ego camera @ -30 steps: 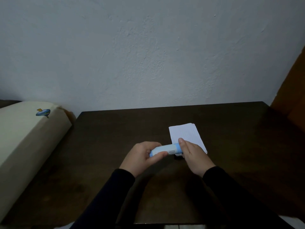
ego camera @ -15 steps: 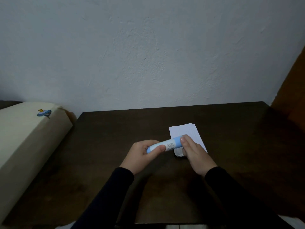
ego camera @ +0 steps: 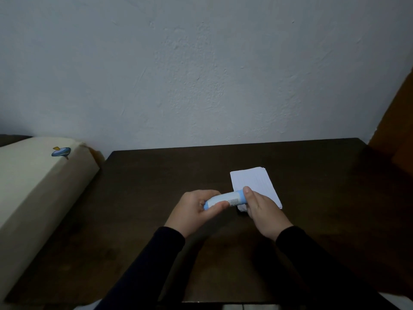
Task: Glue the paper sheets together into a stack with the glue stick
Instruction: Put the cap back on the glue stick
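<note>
Head view, looking down over a dark wooden table (ego camera: pixel 312 220) set against a pale plastered wall (ego camera: pixel 201 74). At the left edge lies a long cream cushion (ego camera: pixel 33 198) with a small blue spinning-top print. On the table, right of centre, sits a neat pile of white paper sheets (ego camera: pixel 252 182), its near corner hidden behind the hands.

Two arms in dark sleeves (ego camera: pixel 156 253) reach forward from the bottom of the picture and meet just in front of the paper pile. Between the hands, held above the table and lying nearly level, is the glue stick (ego camera: pixel 225 199), a white tube with a light blue band at each end. The left hand (ego camera: pixel 194 211) curls round the tube's left end, thumb along its near side. The right hand (ego camera: pixel 261 209) pinches the right end, forefinger on top of the blue band; its grip is clamped there, though whether that end is the cap or the twist base cannot be told.

The step in hand looks like opening or winding the stick before any glue goes on. To do it well, hold the body steady with one hand and turn or pull only the end piece, keeping the tube over the table. Afterwards, one hand should pin the top sheet flat.
</note>
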Demonstrator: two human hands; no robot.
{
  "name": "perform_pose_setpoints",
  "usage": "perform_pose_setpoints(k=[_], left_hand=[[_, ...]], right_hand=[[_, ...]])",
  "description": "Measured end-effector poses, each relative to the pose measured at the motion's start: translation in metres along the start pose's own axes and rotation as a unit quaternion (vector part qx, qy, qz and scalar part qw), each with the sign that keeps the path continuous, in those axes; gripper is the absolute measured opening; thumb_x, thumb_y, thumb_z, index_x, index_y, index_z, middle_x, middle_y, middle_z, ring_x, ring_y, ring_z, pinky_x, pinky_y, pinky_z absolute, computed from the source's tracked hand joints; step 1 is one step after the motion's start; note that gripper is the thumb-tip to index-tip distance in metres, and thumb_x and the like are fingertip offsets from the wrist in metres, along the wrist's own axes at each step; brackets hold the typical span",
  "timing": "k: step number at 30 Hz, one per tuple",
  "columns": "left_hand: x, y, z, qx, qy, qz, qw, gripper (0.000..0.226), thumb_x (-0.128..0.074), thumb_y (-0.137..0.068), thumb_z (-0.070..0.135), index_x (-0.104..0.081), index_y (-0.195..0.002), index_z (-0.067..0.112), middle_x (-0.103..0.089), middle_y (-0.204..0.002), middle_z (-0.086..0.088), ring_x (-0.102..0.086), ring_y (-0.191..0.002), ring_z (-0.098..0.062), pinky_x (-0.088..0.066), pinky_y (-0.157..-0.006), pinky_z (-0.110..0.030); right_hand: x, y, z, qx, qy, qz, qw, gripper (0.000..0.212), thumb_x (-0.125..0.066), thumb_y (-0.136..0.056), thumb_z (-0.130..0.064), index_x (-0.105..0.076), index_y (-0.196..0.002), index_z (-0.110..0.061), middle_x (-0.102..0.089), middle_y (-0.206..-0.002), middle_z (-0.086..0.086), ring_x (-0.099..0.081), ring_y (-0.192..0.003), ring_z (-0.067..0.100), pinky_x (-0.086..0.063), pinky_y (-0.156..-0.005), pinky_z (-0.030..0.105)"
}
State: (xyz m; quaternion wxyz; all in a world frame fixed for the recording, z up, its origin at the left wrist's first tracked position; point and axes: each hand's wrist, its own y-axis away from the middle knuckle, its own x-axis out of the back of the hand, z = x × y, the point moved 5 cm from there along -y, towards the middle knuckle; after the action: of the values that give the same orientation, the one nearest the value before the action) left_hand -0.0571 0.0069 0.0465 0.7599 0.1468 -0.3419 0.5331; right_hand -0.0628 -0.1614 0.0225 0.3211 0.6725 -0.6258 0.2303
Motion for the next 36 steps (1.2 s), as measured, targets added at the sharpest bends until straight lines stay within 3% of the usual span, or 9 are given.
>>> perform_pose_setpoints(k=[3, 8, 12, 16, 21, 26, 31, 33, 36], left_hand=[[-0.001, -0.002, 0.002, -0.014, -0.029, 0.002, 0.999, 0.024, -0.059, -0.090, 0.042, -0.063, -0.111, 0.032, -0.066, -0.099, 0.009, -0.059, -0.091, -0.003, -0.053, -0.081, -0.027], [-0.004, -0.006, 0.000, 0.006, 0.056, 0.000, 0.998, 0.016, -0.059, -0.090, 0.044, -0.067, -0.102, 0.036, -0.068, -0.091, 0.008, -0.061, -0.083, -0.007, -0.054, -0.074, -0.032], [-0.002, -0.009, -0.004, 0.039, 0.107, -0.016, 0.993, 0.022, -0.057, -0.092, 0.044, -0.073, -0.094, 0.030, -0.068, -0.083, -0.002, -0.060, -0.074, -0.015, -0.047, -0.064, -0.028], [-0.001, -0.010, -0.008, 0.060, 0.124, -0.027, 0.990, 0.032, -0.055, -0.089, 0.049, -0.075, -0.096, 0.024, -0.069, -0.084, -0.003, -0.060, -0.074, -0.018, -0.044, -0.064, -0.024], [-0.002, -0.008, -0.005, 0.043, 0.122, -0.023, 0.991, 0.023, -0.058, -0.091, 0.042, -0.074, -0.096, 0.027, -0.068, -0.082, -0.005, -0.058, -0.070, -0.015, -0.041, -0.060, -0.021], [-0.007, -0.004, -0.003, 0.019, 0.087, -0.018, 0.996, 0.011, -0.060, -0.090, 0.042, -0.069, -0.093, 0.036, -0.068, -0.082, -0.003, -0.060, -0.075, -0.017, -0.048, -0.063, -0.032], [-0.010, -0.003, 0.000, -0.023, -0.025, -0.002, 0.999, 0.030, -0.057, -0.091, 0.044, -0.068, -0.113, 0.025, -0.068, -0.094, 0.006, -0.060, -0.083, -0.006, -0.051, -0.072, -0.025], [-0.012, -0.004, -0.001, -0.029, -0.055, 0.002, 0.998, 0.034, -0.056, -0.092, 0.045, -0.066, -0.118, 0.024, -0.068, -0.100, 0.007, -0.059, -0.088, -0.003, -0.051, -0.076, -0.023], [-0.018, -0.005, -0.003, -0.010, -0.001, -0.005, 1.000, 0.031, -0.054, -0.092, 0.048, -0.065, -0.115, 0.028, -0.065, -0.097, 0.013, -0.058, -0.087, 0.000, -0.049, -0.071, -0.018]], right_hand=[[0.003, -0.001, 0.000, -0.010, -0.022, 0.017, 1.000, 0.042, -0.018, -0.103, -0.043, -0.052, -0.109, -0.018, -0.049, -0.084, -0.005, -0.047, -0.077, 0.006, -0.034, -0.079, 0.021], [0.012, -0.003, 0.004, 0.011, -0.102, 0.037, 0.994, 0.049, -0.022, -0.099, -0.053, -0.056, -0.110, -0.020, -0.058, -0.100, 0.002, -0.054, -0.094, 0.011, -0.044, -0.091, 0.029], [0.019, 0.002, 0.003, 0.093, -0.113, 0.014, 0.989, 0.027, -0.025, -0.101, -0.043, -0.047, -0.092, -0.030, -0.048, -0.081, -0.008, -0.048, -0.074, 0.006, -0.040, -0.070, 0.022], [0.018, 0.005, -0.001, 0.102, -0.088, 0.006, 0.991, 0.024, -0.023, -0.101, -0.044, -0.039, -0.085, -0.035, -0.042, -0.075, -0.012, -0.045, -0.068, 0.001, -0.035, -0.060, 0.016], [0.014, 0.004, -0.001, 0.095, -0.130, -0.001, 0.987, 0.030, -0.024, -0.101, -0.044, -0.045, -0.086, -0.028, -0.043, -0.073, -0.011, -0.044, -0.066, 0.001, -0.034, -0.064, 0.018], [0.007, 0.001, 0.006, 0.038, -0.163, 0.006, 0.986, 0.037, -0.025, -0.101, -0.046, -0.052, -0.097, -0.021, -0.044, -0.073, -0.009, -0.044, -0.066, 0.005, -0.035, -0.065, 0.018], [0.003, -0.004, 0.011, -0.018, -0.124, 0.003, 0.992, 0.047, -0.022, -0.102, -0.046, -0.052, -0.123, -0.015, -0.057, -0.101, 0.001, -0.054, -0.094, 0.012, -0.042, -0.095, 0.028], [0.000, -0.006, 0.016, -0.037, -0.127, 0.002, 0.991, 0.046, -0.022, -0.103, -0.045, -0.051, -0.123, -0.015, -0.055, -0.095, 0.000, -0.053, -0.088, 0.009, -0.043, -0.086, 0.023], [0.004, -0.004, 0.014, -0.032, -0.177, 0.037, 0.983, 0.045, -0.027, -0.099, -0.053, -0.056, -0.095, -0.018, -0.046, -0.071, -0.007, -0.045, -0.066, 0.007, -0.036, -0.064, 0.021]])
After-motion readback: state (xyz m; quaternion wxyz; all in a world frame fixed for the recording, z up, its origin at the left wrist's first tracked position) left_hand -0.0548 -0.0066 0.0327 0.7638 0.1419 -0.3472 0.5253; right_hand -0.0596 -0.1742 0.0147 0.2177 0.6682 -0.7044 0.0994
